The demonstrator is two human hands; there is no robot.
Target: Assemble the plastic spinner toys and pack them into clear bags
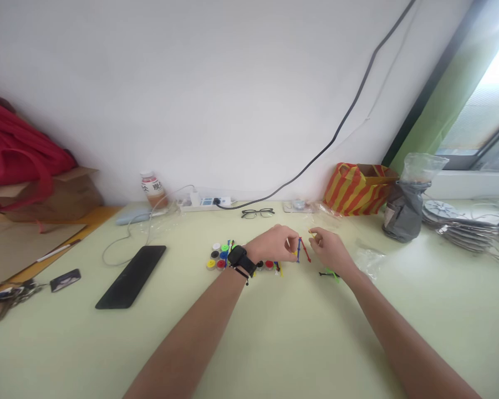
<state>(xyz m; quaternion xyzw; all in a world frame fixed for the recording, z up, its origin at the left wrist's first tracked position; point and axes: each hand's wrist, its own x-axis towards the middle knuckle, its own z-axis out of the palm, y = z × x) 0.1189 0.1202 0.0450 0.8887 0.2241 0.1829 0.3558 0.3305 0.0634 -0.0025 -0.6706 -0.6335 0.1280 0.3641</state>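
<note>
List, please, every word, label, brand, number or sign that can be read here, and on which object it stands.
"炭": on the white label of the bottle; the other characters there are cut off or unclear.
Blue markings on the power strip: too small and blurred to read.
I can read no brand or number.

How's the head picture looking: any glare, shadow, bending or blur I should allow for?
Head view: glare washes out the window at upper right; head view: a soft shadow darkens the table beside the right forearm; head view: wide-angle stretch toward the edges; head view: keys at far left look smeared, and the sticks by the left hand lack fine detail.
</note>
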